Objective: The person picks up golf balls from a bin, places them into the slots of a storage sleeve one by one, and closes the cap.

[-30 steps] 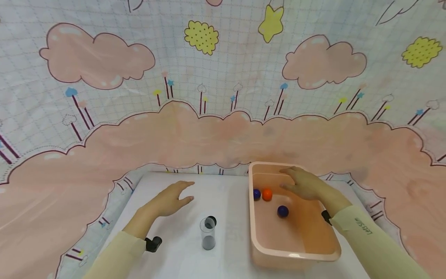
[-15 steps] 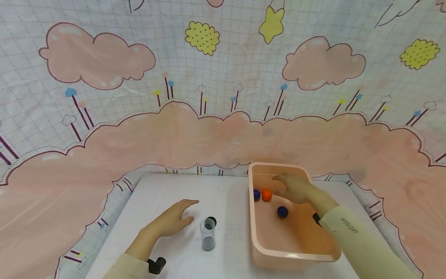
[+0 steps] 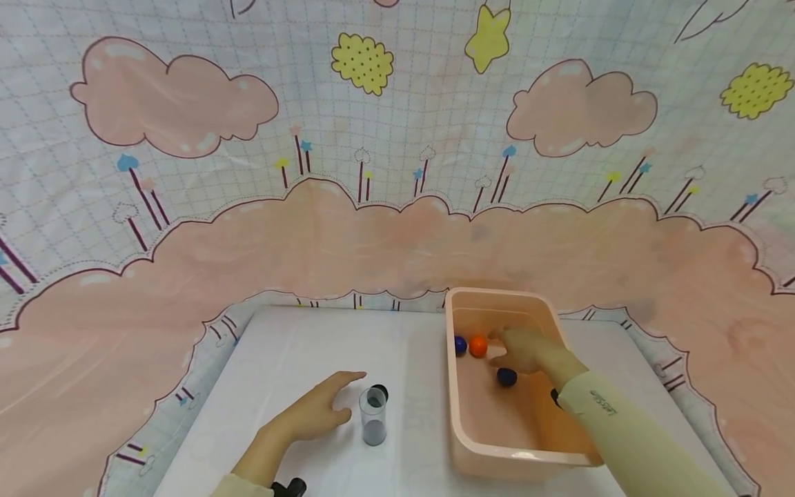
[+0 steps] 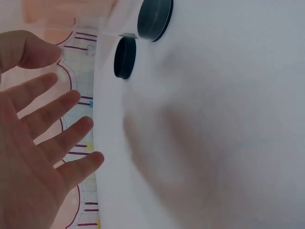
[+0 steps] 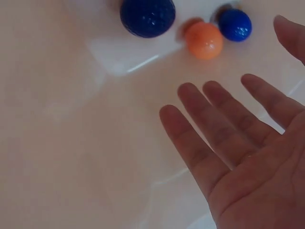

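Note:
My left hand is just left of a clear cylindrical container standing on the white table. Its fingers are spread and hold nothing. Right behind the container is a small round black lid, also visible as a black disc in the left wrist view. Inside the peach plastic bin, my right hand reaches down with extended fingers, grasping nothing. Close to its fingers lie an orange ball and a dark blue ball. Another blue ball sits against the bin's left wall.
The white table carries the bin on its right half. Behind it hangs a cloth printed with clouds and stars. The bin's raised rim surrounds the right hand.
My left hand has come nearer the clear container, moving toward me and to the right. My right hand has lowered into the bin, closer to the balls. The balls and container stay put.

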Tool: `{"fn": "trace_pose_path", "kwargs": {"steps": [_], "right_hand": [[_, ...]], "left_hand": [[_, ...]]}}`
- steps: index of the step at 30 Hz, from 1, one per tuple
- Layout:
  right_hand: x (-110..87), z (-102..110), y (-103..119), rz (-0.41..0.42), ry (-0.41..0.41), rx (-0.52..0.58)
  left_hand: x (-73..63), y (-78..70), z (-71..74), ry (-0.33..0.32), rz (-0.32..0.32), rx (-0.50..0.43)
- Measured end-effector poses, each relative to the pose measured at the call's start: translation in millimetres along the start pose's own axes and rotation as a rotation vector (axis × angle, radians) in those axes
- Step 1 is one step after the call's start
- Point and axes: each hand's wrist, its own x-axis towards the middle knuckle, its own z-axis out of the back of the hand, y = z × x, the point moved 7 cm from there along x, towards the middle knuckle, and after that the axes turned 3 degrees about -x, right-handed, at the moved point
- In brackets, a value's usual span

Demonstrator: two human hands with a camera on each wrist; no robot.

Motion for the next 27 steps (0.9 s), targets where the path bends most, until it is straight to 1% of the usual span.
{"fn": "trace_pose_path", "kwargs": {"steps": [5, 8, 11, 12, 15, 18, 24, 27], "right_hand": [[2.6, -6.9, -2.4, -0.032, 0.032, 0.015], [4.7, -13.0, -5.3, -0.089, 0.075, 0.033], [6.1, -18.8, -9.6, -0.163, 0.115, 0.066], [6.2, -20.4, -10.1, -0.175, 0.127, 0.067], [6.5, -23.2, -8.3, -0.154, 0.145, 0.041], [6.6, -24.5, -4.2, -0.095, 0.155, -0.014], [7.9, -27.3, -0.9, -0.06, 0.174, -0.064], [8.4, -29.6, 1.4, -0.044, 0.18, -0.09]], "left_hand": [[-2.1, 0.9, -9.1, 0.032, 0.019, -0.057], [-2.8, 1.7, -14.0, 0.044, 0.017, -0.093], [-3.5, 0.9, -18.9, 0.047, -0.002, -0.124], [-3.6, 0.4, -20.6, 0.046, -0.01, -0.138], [-4.8, -0.8, -27.1, 0.047, -0.034, -0.184], [-6.0, -0.6, -33.9, 0.031, -0.052, -0.216], [-6.5, 0.0, -39.5, -0.073, -0.077, -0.221], [-5.7, -1.3, -41.2, -0.095, -0.087, -0.221]]}}
